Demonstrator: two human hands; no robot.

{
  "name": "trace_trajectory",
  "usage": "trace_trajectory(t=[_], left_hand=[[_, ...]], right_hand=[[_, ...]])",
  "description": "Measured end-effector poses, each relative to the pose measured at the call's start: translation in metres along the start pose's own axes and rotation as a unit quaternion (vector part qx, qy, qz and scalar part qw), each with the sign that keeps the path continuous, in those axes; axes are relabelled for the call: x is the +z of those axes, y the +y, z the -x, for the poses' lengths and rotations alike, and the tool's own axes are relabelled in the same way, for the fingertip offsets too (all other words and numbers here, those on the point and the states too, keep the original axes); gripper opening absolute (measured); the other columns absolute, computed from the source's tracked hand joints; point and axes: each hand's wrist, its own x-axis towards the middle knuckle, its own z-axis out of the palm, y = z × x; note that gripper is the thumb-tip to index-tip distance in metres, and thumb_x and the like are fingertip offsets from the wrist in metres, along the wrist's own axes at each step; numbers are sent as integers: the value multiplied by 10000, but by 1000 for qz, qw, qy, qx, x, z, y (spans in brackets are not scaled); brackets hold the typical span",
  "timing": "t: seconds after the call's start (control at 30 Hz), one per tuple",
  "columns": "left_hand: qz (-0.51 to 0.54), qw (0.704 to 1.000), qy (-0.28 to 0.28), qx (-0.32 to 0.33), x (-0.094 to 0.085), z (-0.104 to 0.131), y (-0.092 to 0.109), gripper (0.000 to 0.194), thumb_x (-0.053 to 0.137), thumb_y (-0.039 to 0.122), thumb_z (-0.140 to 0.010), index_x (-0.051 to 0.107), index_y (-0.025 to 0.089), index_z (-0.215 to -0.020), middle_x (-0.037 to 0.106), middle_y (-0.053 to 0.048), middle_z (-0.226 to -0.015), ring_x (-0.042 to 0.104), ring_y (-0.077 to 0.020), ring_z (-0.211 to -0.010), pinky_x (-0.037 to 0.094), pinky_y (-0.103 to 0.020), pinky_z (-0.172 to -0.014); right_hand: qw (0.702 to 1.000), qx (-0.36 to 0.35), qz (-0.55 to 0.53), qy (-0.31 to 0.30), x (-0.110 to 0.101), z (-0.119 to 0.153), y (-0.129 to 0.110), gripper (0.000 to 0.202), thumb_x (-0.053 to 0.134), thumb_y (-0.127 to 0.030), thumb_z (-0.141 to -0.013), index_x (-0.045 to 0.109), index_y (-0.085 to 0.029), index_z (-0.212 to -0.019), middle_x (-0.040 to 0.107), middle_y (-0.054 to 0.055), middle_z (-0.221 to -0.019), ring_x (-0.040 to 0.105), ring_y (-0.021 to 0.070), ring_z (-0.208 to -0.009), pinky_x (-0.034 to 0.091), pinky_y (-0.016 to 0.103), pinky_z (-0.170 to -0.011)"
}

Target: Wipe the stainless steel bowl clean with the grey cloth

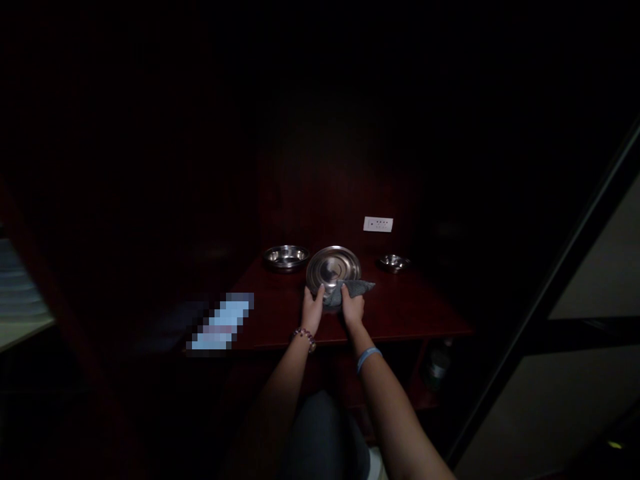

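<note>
Your left hand [313, 311] grips round silver metal plate [331, 268], seemingly steadying tilt; right hand [353, 309] pinches crumpled grey cloth [360, 288] against plate's lower edge.

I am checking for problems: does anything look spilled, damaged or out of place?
One oddity: a pixelated patch at left, hiding detail. No visible spill or damage, though it is dark. The steel dish tilts, but the left hand and the right hand, with a gray cloth, hold it.
</note>
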Motion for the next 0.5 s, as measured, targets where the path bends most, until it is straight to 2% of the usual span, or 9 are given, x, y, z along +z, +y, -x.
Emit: trace_trajectory(t=[0.27,0.5], left_hand=[[-29,999,-23,-28,0,-2,-10,391,646,272,-806,591,126,-1165,658,-148,-1222,610,-225,-1145,415,-367,-1045],[-34,999,-12,-28,-1,-5,-17,307,662,220,-768,625,136,-1060,694,-123,-1131,628,-219,-1095,428,-361,-1023]], right_hand=[[1000,-4,-7,3,1,-1,1,458,550,-480,-898,696,-98,-1102,720,199,-1089,682,259,-1076,513,302,-892],[1000,0,-5,2,0,-1,2,468,563,-492,-886,698,-101,-1105,722,199,-1084,683,264,-1074,517,305,-886]])
